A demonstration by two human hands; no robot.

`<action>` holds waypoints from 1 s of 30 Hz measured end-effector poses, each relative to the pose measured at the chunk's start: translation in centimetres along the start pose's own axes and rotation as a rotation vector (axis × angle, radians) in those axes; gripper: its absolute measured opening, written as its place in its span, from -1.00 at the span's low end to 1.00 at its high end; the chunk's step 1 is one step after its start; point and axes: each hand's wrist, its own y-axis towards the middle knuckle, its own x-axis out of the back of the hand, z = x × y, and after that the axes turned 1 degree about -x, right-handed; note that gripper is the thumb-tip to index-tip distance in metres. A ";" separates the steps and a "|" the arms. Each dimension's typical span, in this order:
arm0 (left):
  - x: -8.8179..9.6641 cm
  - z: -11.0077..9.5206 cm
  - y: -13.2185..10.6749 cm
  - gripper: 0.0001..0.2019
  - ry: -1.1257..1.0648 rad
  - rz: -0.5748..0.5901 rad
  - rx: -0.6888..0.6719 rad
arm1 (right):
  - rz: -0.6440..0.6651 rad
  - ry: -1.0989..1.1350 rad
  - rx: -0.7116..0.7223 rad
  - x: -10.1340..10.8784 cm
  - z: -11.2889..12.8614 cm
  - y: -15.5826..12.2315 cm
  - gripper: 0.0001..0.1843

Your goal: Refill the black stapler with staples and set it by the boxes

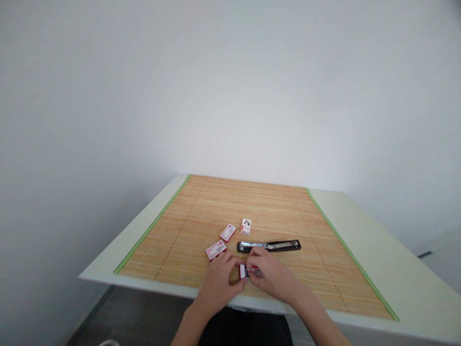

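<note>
Both hands meet over a small red and white staple box (243, 271) near the front edge of a bamboo mat (201, 211). My left hand (218, 282) grips the box from the left. My right hand (271, 275) pinches its right end with the fingertips; whether the box is partly slid apart I cannot tell. Just behind the hands lies a black stapler (268, 246), unfolded flat with its metal rail showing.
Three more small boxes lie on the mat: one (216, 250) left of the hands, one (228, 232) behind it, one (246, 226) standing further back. The mat has green edges and covers a pale table (389, 250) set against white walls.
</note>
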 end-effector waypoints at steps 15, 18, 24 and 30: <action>0.6 0.6 -0.3 -0.67 -0.119 0.012 -0.021 | -0.124 0.007 -0.059 2.0 -3.1 -3.8 -0.50; 0.7 0.6 -0.1 -0.73 -0.146 0.019 -0.014 | -0.140 0.006 -0.115 1.7 -4.2 -4.9 -0.54; -0.2 0.9 0.6 -0.68 -0.097 0.088 0.032 | -0.102 0.111 -0.143 0.3 -4.1 -4.9 -0.80; -0.8 1.2 0.8 -0.59 -0.117 0.132 0.011 | -0.136 0.104 -0.127 -0.2 -3.5 -4.1 -0.81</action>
